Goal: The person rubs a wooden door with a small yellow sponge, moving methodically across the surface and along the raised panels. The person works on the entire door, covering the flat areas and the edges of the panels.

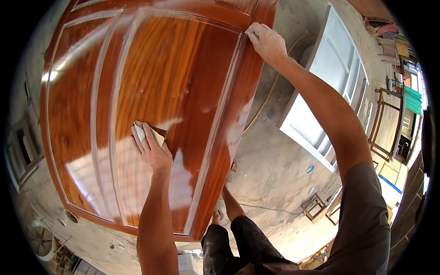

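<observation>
A glossy reddish-brown wooden door [192, 114] with raised panels stretches out before me. Whitish dust lines its mouldings, and bright light reflects off its near part. On the middle panel, my left hand [158, 156] presses a folded piece of sandpaper [158, 138], its pale backing showing between and beside the fingers. My right hand [270, 46] is at the far right, by the corner of the moulding. Its dusty fingers are pinched together over the door's edge strip; a small pale bit shows at their tips, too small to name.
A white panelled door [326, 78] leans at the right, with a thin hose [271, 94] on the floor beside it. Further right stands a brown wooden frame [385, 123]. A small wooden stool [314, 207] is at the lower right, a white bucket [42, 240] at the lower left.
</observation>
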### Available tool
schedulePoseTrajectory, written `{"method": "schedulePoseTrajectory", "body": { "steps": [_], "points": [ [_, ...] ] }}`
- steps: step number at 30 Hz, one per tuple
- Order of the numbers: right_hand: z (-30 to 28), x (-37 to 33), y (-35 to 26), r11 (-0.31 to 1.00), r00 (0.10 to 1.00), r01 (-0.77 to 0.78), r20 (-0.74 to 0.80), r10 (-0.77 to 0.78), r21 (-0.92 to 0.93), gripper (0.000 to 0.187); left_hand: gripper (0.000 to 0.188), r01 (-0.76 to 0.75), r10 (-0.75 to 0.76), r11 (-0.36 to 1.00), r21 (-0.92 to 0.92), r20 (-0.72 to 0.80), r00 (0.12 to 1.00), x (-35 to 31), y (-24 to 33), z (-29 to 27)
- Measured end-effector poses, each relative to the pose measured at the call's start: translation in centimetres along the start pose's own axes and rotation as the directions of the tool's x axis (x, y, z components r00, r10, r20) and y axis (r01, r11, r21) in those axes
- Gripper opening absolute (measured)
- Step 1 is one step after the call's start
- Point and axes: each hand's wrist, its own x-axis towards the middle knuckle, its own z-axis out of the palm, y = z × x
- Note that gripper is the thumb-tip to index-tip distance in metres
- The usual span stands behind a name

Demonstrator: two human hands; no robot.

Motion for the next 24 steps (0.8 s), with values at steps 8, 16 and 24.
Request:
{"method": "schedulePoseTrajectory", "body": {
  "steps": [8,16,24],
  "points": [
    [0.8,2.5,0.5,0.919,0.948,0.318,0.052,-0.315,-0.233,0.01,0.085,-0.014,0.014,1.0,0.023,-0.024,1.0,0.1,0.2,0.3],
    [3.5,9.6,-6.0,0.865,0.891,0.45,0.043,-0.453,-0.221,0.01,0.083,-0.055,0.056,0.998,0.006,-0.047,0.997,0.9,0.2,0.1],
    [-1.1,5.5,0.1,0.682,0.741,0.653,0.466,-0.483,-0.33,0.022,0.087,-0.025,0.024,0.999,-0.029,-0.037,0.999,0.2,-0.2,0.1]
  ]
}}
